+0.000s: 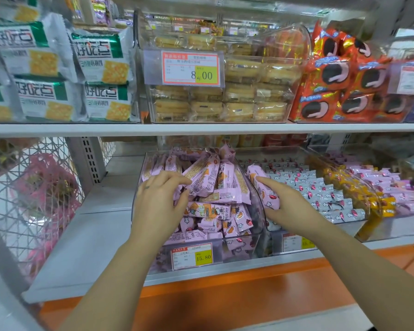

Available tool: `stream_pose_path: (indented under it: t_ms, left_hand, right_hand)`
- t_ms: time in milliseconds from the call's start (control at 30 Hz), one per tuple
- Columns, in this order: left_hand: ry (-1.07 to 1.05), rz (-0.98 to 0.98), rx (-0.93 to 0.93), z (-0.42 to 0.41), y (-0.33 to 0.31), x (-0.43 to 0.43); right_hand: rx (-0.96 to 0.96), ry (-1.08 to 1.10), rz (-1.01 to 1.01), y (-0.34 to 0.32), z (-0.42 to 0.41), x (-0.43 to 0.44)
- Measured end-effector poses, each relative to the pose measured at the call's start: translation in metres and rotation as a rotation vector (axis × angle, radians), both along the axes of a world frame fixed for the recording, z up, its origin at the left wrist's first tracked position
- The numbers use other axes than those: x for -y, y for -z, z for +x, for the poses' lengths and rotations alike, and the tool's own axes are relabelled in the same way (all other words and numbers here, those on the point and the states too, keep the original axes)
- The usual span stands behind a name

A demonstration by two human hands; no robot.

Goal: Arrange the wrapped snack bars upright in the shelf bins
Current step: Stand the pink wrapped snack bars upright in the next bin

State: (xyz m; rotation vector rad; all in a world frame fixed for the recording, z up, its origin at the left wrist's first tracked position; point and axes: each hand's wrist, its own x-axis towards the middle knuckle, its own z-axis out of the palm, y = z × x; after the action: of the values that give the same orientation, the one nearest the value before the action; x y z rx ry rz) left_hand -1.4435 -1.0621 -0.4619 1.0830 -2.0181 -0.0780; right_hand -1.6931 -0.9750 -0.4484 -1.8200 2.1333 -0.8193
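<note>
Left hand [158,199] reaches into the bin [258,225] at its left side, fingers curled and thumb closing to pinch a top bar [201,177] on the heap. Right hand [285,206] is wrapped round a loose bar [263,187], held just above the bin's right wall. The other bars [208,209] fill the bin: some lean near upright at its back, and many lie flat and jumbled toward its front. They look light, with slick, crinkly film that would slide between the fingers. The filling is probably brittle, so squeezing is risky. The crimped ends are floppy; the best hold is likely across the middle, on the long edges.
</note>
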Motion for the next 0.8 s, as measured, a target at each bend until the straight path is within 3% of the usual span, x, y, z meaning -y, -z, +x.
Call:
stream_pose_path:
  t_ms: [133,367,800]
  left_hand:
    - [0.011,0.002,-0.011,0.001,0.000,0.000]
    - [0.020,0.019,-0.023,0.000,-0.001,0.000]
    - [0.029,0.026,-0.077,0.007,-0.004,0.003]
  right_hand:
    - [0.181,0.055,-0.062,-0.001,-0.002,-0.001]
    - [0.464,0.116,0.077,-0.012,0.003,0.007]
    - [0.481,0.128,-0.058,-0.018,0.018,0.019]
